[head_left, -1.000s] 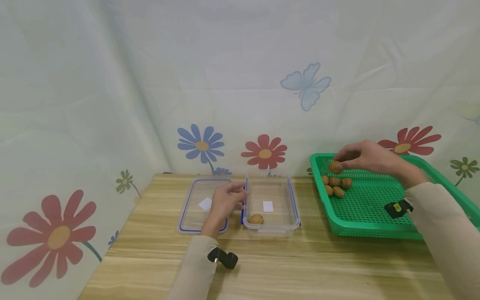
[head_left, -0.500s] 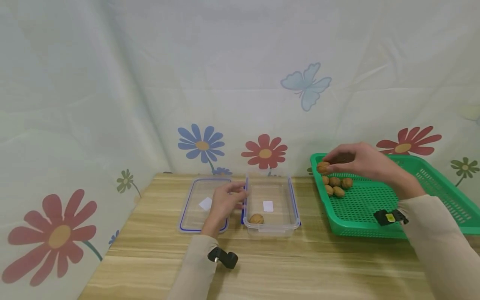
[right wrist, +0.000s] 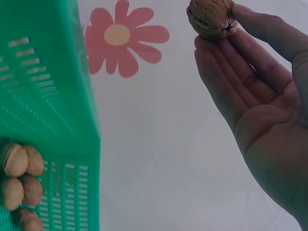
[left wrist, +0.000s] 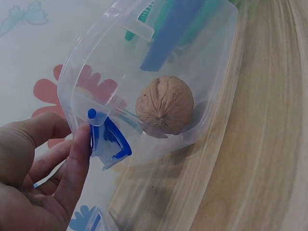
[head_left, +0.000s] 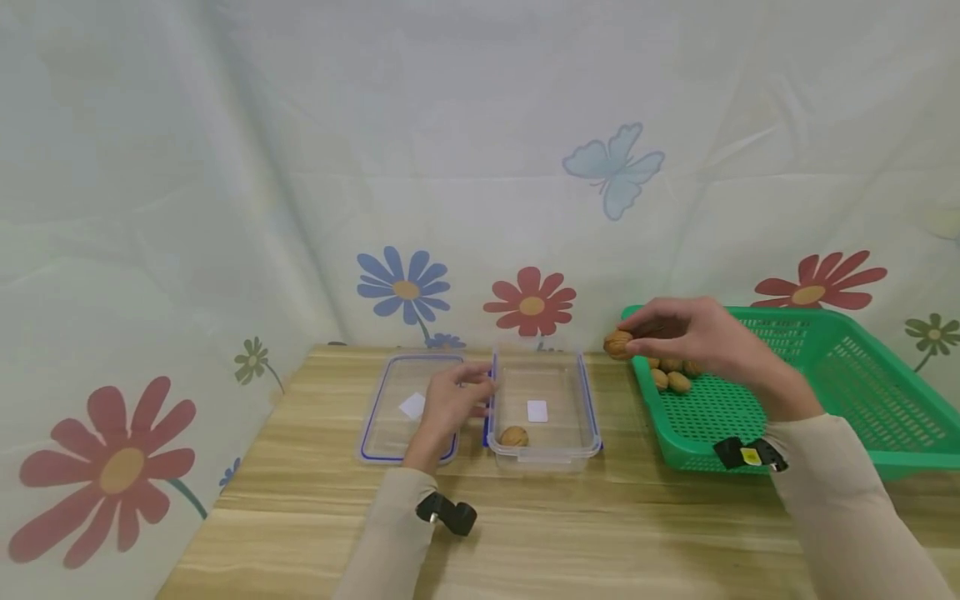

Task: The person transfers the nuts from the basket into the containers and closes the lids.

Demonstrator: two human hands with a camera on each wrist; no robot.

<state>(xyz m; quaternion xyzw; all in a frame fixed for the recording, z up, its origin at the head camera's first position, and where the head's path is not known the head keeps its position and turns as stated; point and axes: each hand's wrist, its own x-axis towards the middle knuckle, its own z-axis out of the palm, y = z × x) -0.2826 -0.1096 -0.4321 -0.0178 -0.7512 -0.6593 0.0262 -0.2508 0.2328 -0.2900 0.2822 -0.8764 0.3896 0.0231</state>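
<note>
A walnut (head_left: 618, 344) is pinched between the thumb and fingertips of my right hand (head_left: 693, 337), at the left rim of the green basket (head_left: 663, 446). In the right wrist view the ridged walnut (right wrist: 211, 18) sits at the fingertips, with the palm bare. My left hand (head_left: 450, 404) holds the left side of a clear plastic food box (head_left: 543, 457); in the left wrist view its fingertips are at the blue latch (left wrist: 110, 139). One walnut (head_left: 514, 437) lies in the near left corner of that box, beside a white label (head_left: 537, 411).
Several walnuts (head_left: 678, 382) lie in the left end of the basket. Flat on the wooden table (head_left: 570, 525), partly behind my left hand, is a clear lid (head_left: 382, 417) with a blue seal. A flowered curtain (head_left: 465, 200) hangs behind the table.
My right hand has carried the walnut leftward, from above the basket's walnuts to its left rim. My left hand and the box have stayed put.
</note>
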